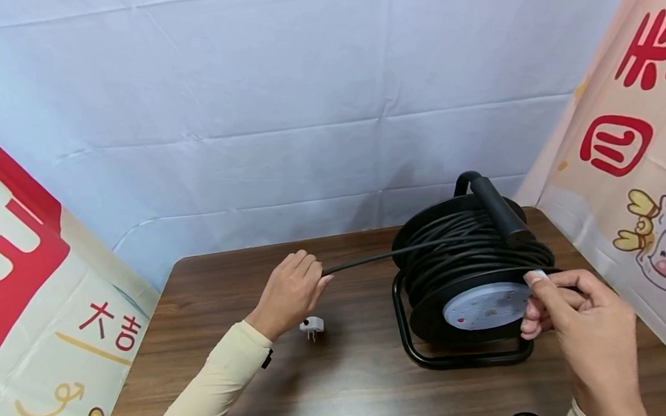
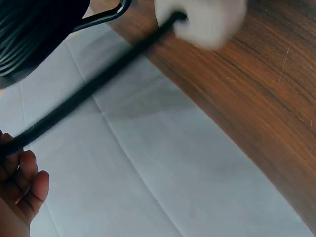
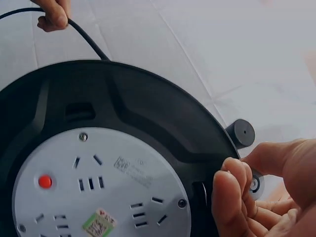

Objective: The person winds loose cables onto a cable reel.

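My left hand (image 1: pixel 292 288) grips the black cable (image 1: pixel 366 260) left of the cable reel, and the stretch between hand and drum is taut. Below that hand hangs a white plug (image 1: pixel 312 325) with its prongs downward; in the left wrist view the plug (image 2: pixel 207 22) is blurred at the cable's end. The black cable reel (image 1: pixel 469 243) stands on a tube frame, with many turns of cable wound on it. At the rim of its front disc, my right hand (image 1: pixel 590 325) pinches the edge between thumb and fingers. The right wrist view shows the grey socket panel (image 3: pixel 113 197) with a red button.
The reel's black carrying handle (image 1: pixel 498 209) rises at its upper right. The reel's frame (image 1: pixel 465 360) rests on the brown wooden table (image 1: pixel 216 364). White cloth (image 1: pixel 245 111) hangs behind, and printed banners (image 1: pixel 659 224) flank both sides.
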Action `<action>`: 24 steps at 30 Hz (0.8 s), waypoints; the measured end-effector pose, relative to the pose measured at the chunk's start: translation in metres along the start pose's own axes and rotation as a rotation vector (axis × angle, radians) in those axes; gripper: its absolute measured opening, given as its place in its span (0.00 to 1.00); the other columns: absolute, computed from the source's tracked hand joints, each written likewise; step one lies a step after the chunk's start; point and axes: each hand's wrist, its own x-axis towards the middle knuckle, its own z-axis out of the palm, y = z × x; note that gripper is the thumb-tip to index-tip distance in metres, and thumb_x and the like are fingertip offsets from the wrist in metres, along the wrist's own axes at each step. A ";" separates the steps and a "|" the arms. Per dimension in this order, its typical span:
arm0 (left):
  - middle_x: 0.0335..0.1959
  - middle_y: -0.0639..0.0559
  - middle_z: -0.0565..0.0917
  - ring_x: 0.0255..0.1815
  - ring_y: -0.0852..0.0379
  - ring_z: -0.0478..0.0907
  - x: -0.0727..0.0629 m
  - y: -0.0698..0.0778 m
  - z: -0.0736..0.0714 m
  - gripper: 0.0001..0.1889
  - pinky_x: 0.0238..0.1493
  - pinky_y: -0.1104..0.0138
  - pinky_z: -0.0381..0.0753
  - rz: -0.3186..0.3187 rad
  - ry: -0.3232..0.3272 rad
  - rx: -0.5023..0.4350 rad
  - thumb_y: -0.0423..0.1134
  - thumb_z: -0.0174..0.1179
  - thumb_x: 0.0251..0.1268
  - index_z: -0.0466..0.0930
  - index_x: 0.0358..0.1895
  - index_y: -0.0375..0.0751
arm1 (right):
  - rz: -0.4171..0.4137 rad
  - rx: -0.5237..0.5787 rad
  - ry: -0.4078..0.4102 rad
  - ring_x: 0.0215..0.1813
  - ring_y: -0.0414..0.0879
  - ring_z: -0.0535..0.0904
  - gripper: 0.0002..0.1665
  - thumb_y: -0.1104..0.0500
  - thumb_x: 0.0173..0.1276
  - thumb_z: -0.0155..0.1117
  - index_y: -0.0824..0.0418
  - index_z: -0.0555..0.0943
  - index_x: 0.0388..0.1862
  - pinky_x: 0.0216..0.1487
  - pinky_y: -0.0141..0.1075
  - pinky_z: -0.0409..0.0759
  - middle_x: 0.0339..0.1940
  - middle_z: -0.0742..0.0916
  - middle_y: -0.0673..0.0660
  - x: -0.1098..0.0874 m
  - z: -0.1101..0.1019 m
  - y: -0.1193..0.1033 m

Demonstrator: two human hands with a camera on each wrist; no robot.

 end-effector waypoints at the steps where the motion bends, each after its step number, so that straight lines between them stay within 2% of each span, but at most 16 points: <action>1: 0.29 0.49 0.74 0.31 0.51 0.69 0.000 0.000 0.000 0.22 0.33 0.63 0.70 0.002 0.001 -0.002 0.46 0.38 0.86 0.72 0.32 0.39 | 0.003 -0.004 0.003 0.11 0.49 0.79 0.12 0.64 0.65 0.73 0.71 0.78 0.35 0.14 0.38 0.79 0.16 0.84 0.62 0.001 -0.002 0.000; 10: 0.29 0.50 0.74 0.32 0.51 0.70 -0.003 0.001 0.003 0.17 0.34 0.63 0.70 -0.023 -0.011 -0.008 0.44 0.48 0.81 0.72 0.31 0.40 | 0.070 0.001 0.081 0.11 0.49 0.78 0.13 0.62 0.65 0.74 0.69 0.78 0.34 0.15 0.38 0.80 0.16 0.83 0.61 0.008 -0.017 0.007; 16: 0.30 0.50 0.75 0.32 0.52 0.71 -0.004 0.001 0.004 0.21 0.34 0.63 0.70 -0.058 0.000 -0.014 0.47 0.40 0.85 0.72 0.31 0.40 | 0.104 0.015 0.139 0.11 0.49 0.78 0.11 0.62 0.65 0.73 0.68 0.79 0.33 0.15 0.38 0.80 0.15 0.83 0.60 0.015 -0.031 0.015; 20: 0.29 0.50 0.73 0.31 0.51 0.70 -0.004 0.003 0.005 0.21 0.33 0.63 0.69 -0.056 0.008 -0.023 0.47 0.40 0.85 0.71 0.30 0.40 | 0.141 -0.011 0.172 0.10 0.49 0.78 0.10 0.62 0.66 0.72 0.67 0.80 0.33 0.15 0.39 0.80 0.15 0.82 0.59 0.017 -0.038 0.022; 24: 0.29 0.50 0.73 0.32 0.51 0.70 -0.002 0.005 0.006 0.22 0.33 0.63 0.69 -0.058 0.004 -0.021 0.47 0.40 0.85 0.71 0.30 0.40 | 0.178 -0.039 0.161 0.11 0.49 0.78 0.10 0.61 0.67 0.72 0.66 0.80 0.33 0.15 0.39 0.80 0.16 0.83 0.59 0.020 -0.044 0.028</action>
